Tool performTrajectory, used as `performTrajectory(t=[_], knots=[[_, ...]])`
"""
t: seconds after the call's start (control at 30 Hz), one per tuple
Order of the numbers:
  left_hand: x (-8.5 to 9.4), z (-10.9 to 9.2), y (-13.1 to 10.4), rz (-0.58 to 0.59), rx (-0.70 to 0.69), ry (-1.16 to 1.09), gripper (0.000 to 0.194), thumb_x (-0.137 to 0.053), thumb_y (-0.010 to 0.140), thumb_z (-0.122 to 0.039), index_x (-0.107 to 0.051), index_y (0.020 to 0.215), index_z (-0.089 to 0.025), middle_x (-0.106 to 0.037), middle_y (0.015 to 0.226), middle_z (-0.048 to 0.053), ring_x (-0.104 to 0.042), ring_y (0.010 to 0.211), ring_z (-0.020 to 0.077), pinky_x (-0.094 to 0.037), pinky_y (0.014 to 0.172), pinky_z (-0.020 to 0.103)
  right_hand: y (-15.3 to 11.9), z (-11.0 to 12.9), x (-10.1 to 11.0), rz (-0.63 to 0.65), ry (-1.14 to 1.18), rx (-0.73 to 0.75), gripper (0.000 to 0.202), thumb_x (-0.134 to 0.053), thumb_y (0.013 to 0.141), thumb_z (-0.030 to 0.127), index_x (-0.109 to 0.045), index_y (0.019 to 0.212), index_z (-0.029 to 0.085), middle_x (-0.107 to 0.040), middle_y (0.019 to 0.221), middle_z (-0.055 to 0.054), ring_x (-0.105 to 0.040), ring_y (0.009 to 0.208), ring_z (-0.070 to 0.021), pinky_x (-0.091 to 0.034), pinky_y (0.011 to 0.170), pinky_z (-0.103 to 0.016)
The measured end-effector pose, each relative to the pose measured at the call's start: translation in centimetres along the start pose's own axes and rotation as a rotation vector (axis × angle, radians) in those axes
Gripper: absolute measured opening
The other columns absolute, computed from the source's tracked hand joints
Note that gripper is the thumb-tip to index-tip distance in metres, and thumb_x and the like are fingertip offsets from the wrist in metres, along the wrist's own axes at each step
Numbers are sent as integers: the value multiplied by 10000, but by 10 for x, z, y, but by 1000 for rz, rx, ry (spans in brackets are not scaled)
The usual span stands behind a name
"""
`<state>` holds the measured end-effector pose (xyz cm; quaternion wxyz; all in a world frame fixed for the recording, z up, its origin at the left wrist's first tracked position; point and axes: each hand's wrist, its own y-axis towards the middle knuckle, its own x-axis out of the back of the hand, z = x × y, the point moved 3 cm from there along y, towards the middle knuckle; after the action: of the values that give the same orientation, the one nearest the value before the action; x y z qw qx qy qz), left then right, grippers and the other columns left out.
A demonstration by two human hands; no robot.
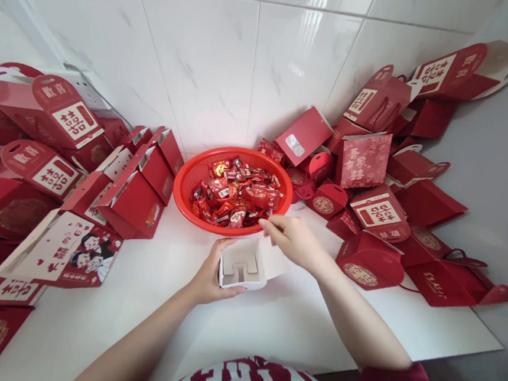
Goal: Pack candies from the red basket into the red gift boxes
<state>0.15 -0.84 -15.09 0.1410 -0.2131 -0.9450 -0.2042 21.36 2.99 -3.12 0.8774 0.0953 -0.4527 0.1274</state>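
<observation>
- While the left hand (211, 274) clasps the open box (242, 266), the right hand (293, 239) bends near the flap (277, 262).
- Whether it holds something — I cannot tell.
- The box is before the basket (182, 201) of sweets (236, 195).

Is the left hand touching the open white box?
Touching. The head view shows it plainly: the left hand grips the open white box around its left side, fingers against it.

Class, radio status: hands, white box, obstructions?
Left hand holding white box, top open. Right hand pinched near rim of red basket; anything held unclear. Red boxes flank both sides.
</observation>
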Motion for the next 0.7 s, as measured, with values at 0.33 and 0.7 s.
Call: performTrajectory(t=[0.33, 0.7], knots=[[1, -2, -1, 8, 11, -25, 1051, -870, 639, -347, -254, 1490, -300, -324, 1424, 131, -386, 1338, 356, -362, 1114, 533, 107, -4, -42, 521, -63, 337, 578, -647, 766, 72, -621, 1309, 270, -663, 1303, -34, -647, 1096, -237, -467, 887, -271], [2, 1, -1, -3, 19, -32, 1055, -871, 639, -374, -255, 1493, -313, -327, 1437, 127, -394, 1341, 359, -361, 1113, 540, 116, -12, -50, 493, 142, 386, 284, -748, 721, 173, -683, 996, 197, -716, 1007, -8, -650, 911, -185, -469, 814, -258]])
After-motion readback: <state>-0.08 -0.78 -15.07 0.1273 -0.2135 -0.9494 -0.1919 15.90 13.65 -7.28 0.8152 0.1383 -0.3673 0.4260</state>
